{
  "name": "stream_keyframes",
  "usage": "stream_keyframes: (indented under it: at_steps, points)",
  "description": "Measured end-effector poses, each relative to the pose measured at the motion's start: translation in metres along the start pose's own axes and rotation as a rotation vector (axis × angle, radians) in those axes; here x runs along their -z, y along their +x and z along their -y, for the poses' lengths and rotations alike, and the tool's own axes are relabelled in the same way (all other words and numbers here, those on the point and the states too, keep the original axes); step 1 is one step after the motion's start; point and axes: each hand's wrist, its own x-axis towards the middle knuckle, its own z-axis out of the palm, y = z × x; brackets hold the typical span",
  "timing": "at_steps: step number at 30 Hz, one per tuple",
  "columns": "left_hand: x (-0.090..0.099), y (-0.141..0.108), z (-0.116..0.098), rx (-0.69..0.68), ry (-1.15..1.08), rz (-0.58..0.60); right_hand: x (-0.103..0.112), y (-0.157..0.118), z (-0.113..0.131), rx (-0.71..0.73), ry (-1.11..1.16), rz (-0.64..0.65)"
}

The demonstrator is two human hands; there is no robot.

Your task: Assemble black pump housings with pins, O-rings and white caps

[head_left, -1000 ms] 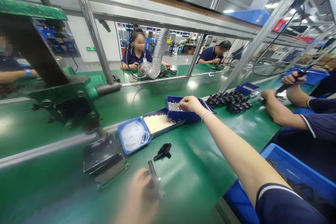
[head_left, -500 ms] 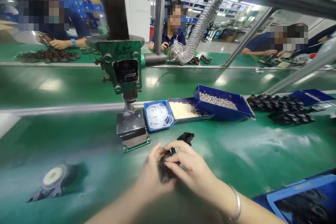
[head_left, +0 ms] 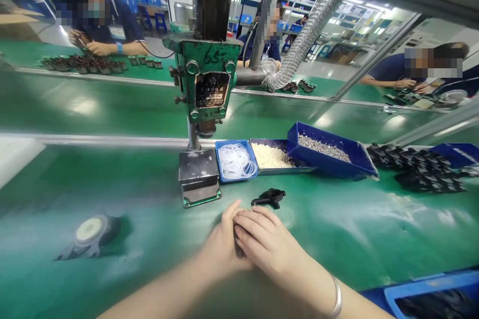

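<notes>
Both my hands close round a dark plastic part (head_left: 239,248), and only a narrow strip of it shows between them. My left hand (head_left: 221,241) wraps it from the left with the thumb side up. Over it lies my right hand (head_left: 264,239), fingers pressed together on top, a silver bangle at the wrist. Just beyond my right fingertips a loose black plastic part (head_left: 272,197) rests on the green table. Far to the left lies a dark part with a cream round disc (head_left: 89,230).
A green press (head_left: 209,79) stands over a black metal block (head_left: 198,167). Beside it are blue trays of white rings (head_left: 235,161), cream pieces (head_left: 270,155) and metal pins (head_left: 324,148). Black parts (head_left: 430,167) pile at right; a blue bin (head_left: 411,289) is near right. Co-workers sit opposite.
My right hand has moved from pinching with spread fingers to covering the dark part. The view has shifted, and the loose black part shows more fully.
</notes>
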Motion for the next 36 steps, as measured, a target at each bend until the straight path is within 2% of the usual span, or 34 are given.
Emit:
stream_keyframes:
  at_steps: [3,8,12,15,18,20,22,23,25,26,27,28,29,32,34,36]
  points:
    - [0.0,0.001,0.0,-0.018,-0.016,0.003,-0.002,-0.004,0.0,0.002,-0.043,-0.02]
    - [-0.002,0.0,0.003,-0.022,-0.046,0.022,-0.003,-0.008,0.0,-0.008,-0.067,-0.153]
    - [-0.002,0.0,0.003,-0.046,-0.041,0.006,-0.001,-0.009,-0.001,0.054,-0.078,-0.069]
    - [-0.001,0.001,0.002,-0.043,-0.036,-0.004,-0.002,-0.005,0.004,0.049,-0.056,-0.021]
    - [-0.001,0.001,0.0,-0.049,-0.03,-0.007,-0.001,-0.002,0.01,0.046,-0.024,-0.039]
    - [-0.001,0.001,-0.001,-0.045,-0.014,-0.013,0.009,-0.001,0.004,0.027,-0.009,-0.11]
    - [0.0,0.002,-0.002,-0.042,-0.008,-0.014,0.031,0.0,-0.016,-0.094,-0.023,-0.275]
    - [0.0,0.002,-0.002,-0.041,-0.009,-0.013,0.045,0.0,-0.033,-0.206,-0.051,-0.374]
    - [0.001,0.003,-0.004,-0.037,-0.002,-0.018,0.076,0.001,-0.081,-0.443,-0.174,-0.55]
    - [0.001,0.004,-0.005,-0.036,0.01,-0.024,0.09,0.001,-0.109,-0.575,-0.239,-0.542]
    - [0.001,0.004,-0.005,-0.045,0.029,-0.031,0.103,-0.001,-0.137,-0.741,-0.277,-0.44]
    - [0.0,0.004,-0.005,-0.067,0.049,-0.04,0.113,-0.003,-0.165,-0.912,-0.274,-0.253]
    - [-0.001,0.004,-0.004,-0.107,0.065,-0.061,0.12,-0.006,-0.191,-0.98,-0.253,-0.155]
    - [-0.005,0.005,0.001,-0.244,0.069,-0.156,0.127,-0.015,-0.247,-1.06,-0.174,0.029]
    - [-0.006,0.004,0.003,-0.244,0.071,-0.163,0.122,-0.02,-0.265,-1.078,-0.126,0.098]
    - [-0.004,0.003,0.003,-0.191,0.106,-0.117,0.115,-0.023,-0.273,-1.084,-0.087,0.129]
